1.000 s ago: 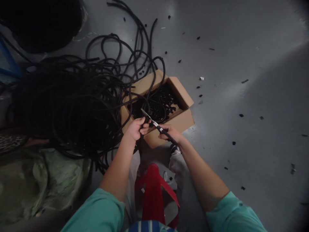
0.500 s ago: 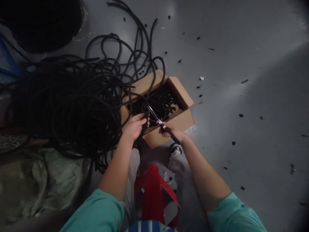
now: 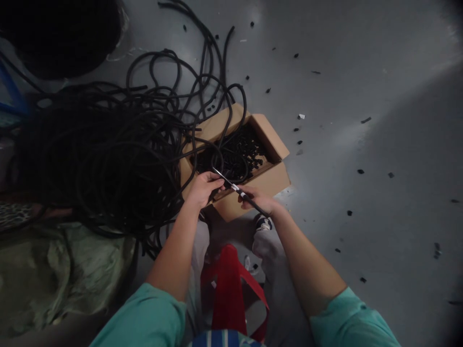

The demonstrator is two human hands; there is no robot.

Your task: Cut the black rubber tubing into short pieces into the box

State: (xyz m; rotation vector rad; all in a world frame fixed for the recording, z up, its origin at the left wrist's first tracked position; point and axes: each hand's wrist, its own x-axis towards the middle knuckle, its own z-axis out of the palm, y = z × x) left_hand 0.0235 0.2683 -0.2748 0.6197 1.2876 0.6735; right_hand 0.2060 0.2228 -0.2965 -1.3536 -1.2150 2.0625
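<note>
My left hand (image 3: 203,189) is closed in a pinch on a black rubber cord, much of it hidden behind the fingers. My right hand (image 3: 259,198) grips black-handled scissors (image 3: 235,187). Their thin bright blades lie across the cord just beyond my left fingertips, and from this angle look nearly closed. Both hands are over the near edge of an open cardboard box (image 3: 269,179). Inside the box lie many short black cut pieces (image 3: 243,147). Long black cords (image 3: 191,99) loop from the left over the box.
A large tangled heap of black cord (image 3: 97,159) lies left of the box. Behind it stands a big dark coil (image 3: 68,38). A greenish sack (image 3: 68,270) is at the lower left. Small black scraps (image 3: 349,213) dot the grey floor. Red straps (image 3: 227,289) hang between my legs.
The scissors have swung down and left, their tips now nearer my left fingers. The blades appear closer together than before. My left hand has shifted slightly and the box stays put.
</note>
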